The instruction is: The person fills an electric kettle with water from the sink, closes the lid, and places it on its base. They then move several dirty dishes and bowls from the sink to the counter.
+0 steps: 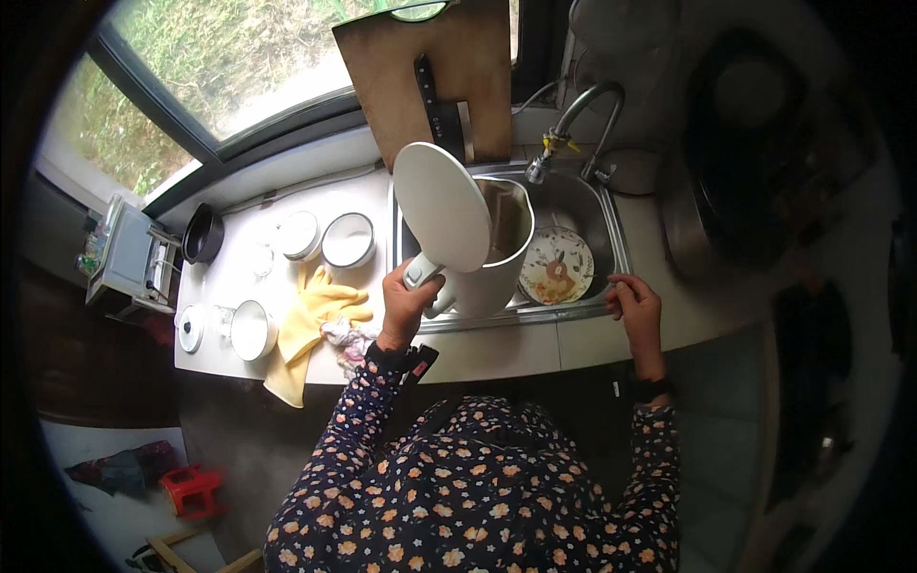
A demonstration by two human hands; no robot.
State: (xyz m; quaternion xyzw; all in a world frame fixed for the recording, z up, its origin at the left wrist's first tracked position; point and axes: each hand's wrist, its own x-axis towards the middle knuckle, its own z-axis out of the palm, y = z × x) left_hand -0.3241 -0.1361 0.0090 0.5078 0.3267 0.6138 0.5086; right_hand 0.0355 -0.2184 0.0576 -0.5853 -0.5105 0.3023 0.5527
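My left hand grips the handle of a white electric kettle, whose round lid stands raised. The kettle is over the left part of the stainless steel sink; its metal inside shows. To its right, a plate with a deer and flower print lies in the basin, partly hidden by the kettle. My right hand is at the sink's front right corner, fingers curled loosely and holding nothing that I can see. A curved faucet rises behind the basin.
Yellow rubber gloves, a crumpled cloth, white bowls and a black pot sit on the counter at left. A wooden cutting board with a cleaver against it leans by the window. Dark cookware stands at right.
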